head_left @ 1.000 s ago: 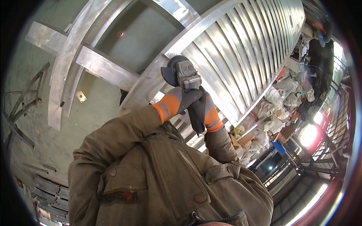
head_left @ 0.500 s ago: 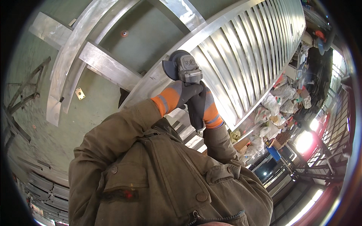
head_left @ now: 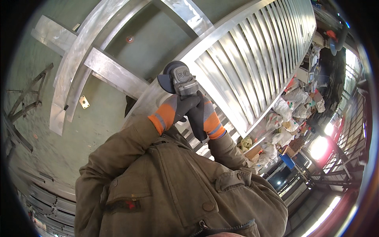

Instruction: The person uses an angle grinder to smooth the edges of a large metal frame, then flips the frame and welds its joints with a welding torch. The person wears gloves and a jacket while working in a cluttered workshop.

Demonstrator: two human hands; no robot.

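Observation:
An angle grinder (head_left: 184, 83) with a dark disc and guard is gripped in both of my hands. My left hand (head_left: 176, 109), in an orange and grey glove with dark fingers, closes round its body from the left. My right hand (head_left: 202, 114), gloved alike, wraps the body from the right; its fingers are partly hidden. The disc end points away from me, over the near left corner of a shiny slatted metal panel (head_left: 227, 29). Whether the disc touches the metal I cannot tell.
Left of the panel lie curved metal beams (head_left: 85, 37) and a flat crosspiece (head_left: 114, 73). A small yellowish plate (head_left: 84, 102) is on the green floor. Dark metal frames (head_left: 25, 100) stand at far left. Bags and scrap (head_left: 284, 114) pile up along the panel's right side.
Both hands and the grinder have shifted to the left and a little nearer to me, along the panel's edge. My grip looks the same.

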